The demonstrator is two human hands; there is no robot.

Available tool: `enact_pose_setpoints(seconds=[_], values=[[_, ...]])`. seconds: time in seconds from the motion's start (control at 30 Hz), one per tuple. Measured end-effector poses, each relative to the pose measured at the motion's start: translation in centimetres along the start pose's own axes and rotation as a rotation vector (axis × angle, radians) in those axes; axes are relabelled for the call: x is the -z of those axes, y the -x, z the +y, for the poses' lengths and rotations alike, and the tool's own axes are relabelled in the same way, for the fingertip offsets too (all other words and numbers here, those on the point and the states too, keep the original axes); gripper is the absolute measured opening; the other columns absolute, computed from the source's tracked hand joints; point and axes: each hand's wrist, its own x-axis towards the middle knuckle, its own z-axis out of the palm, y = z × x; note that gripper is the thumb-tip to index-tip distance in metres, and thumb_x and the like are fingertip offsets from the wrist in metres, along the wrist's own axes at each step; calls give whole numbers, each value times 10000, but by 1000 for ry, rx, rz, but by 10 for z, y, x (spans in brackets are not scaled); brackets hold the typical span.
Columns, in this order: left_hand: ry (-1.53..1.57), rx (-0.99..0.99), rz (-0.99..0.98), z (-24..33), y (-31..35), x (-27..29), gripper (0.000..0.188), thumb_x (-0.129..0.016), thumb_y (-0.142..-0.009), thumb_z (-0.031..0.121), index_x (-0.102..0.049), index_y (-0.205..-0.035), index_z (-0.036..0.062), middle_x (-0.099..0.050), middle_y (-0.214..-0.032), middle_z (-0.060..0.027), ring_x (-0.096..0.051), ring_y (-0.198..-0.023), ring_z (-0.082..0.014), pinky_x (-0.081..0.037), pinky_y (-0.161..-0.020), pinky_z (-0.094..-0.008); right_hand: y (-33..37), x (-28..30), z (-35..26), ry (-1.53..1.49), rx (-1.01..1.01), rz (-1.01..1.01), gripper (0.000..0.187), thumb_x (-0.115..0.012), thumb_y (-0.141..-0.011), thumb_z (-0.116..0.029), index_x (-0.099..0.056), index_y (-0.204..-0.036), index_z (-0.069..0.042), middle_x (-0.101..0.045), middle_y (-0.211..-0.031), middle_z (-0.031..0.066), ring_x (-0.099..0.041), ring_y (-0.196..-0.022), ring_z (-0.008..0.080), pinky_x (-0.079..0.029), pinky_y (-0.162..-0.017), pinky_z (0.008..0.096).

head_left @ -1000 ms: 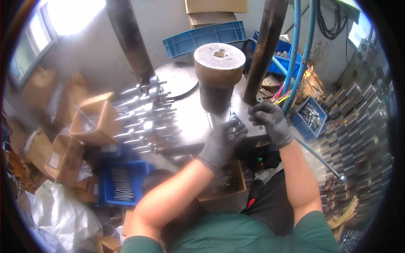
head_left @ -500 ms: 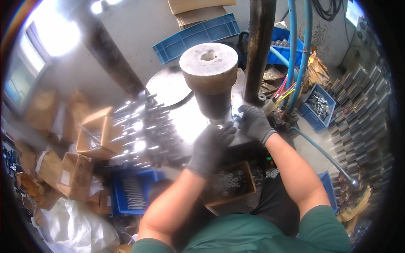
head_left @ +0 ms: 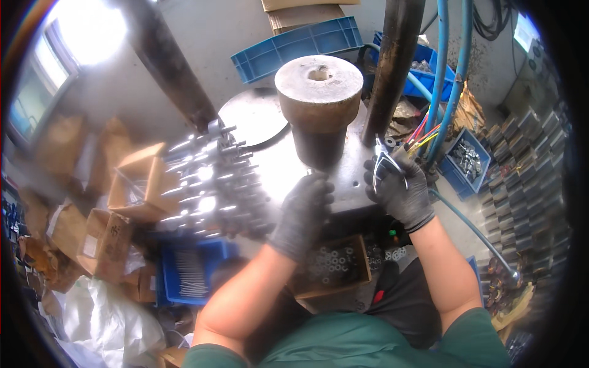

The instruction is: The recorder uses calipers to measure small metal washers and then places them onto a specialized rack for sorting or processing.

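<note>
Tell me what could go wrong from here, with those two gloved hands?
The dark-gloved left hand is near the foot of the thick, dark metal column and might get pinched if that moves. The silver metal pliers in the dark-gloved right hand could slip. The crowded, shiny metal rods, left of both hands, might get knocked.

And the left hand (head_left: 304, 211), palm hidden; whether it grips anything, hard to say! On the left, metal parts (head_left: 211, 175) smear into blur, while the far edge slices off the cardboard (head_left: 307, 19) and dark right-hand column (head_left: 392, 70).
</note>
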Motion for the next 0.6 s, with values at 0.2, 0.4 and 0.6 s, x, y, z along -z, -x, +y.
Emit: enact_pose_setpoints(seconds=[0.2, 0.4, 0.6], values=[[-182, -43, 45, 1, 5, -1, 341, -738, -998, 130, -609, -1309, 78, -673, -1044, -81, -617, -855, -148, -535, -719, -256, 17, -5, 5, 46, -69, -193, 514, -750, -889, -279, -632, -1334, -50, -703, -1279, 173, -694, -1180, 329, -579, -983, 527], [-194, -42, 0, -1, 8, 1, 343, -737, -978, 136, -623, -1294, 70, -674, -1028, -75, -612, -847, -147, -530, -722, -285, 44, -14, 1, 691, 44, -43, 684, -739, -873, -232, -546, -1500, -38, -643, -1302, 131, -664, -1157, 211, -550, -984, 409], [-198, -28, -21, -4, 9, 1, 341, -723, -963, 102, -644, -1290, 47, -669, -1022, -66, -630, -866, -151, -536, -715, -292, 50, -12, 4, 1521, 521, -99, 728, -742, -800, 23, -563, -1503, -39, -617, -1165, 106, -639, -1128, 268, -530, -997, 408]])
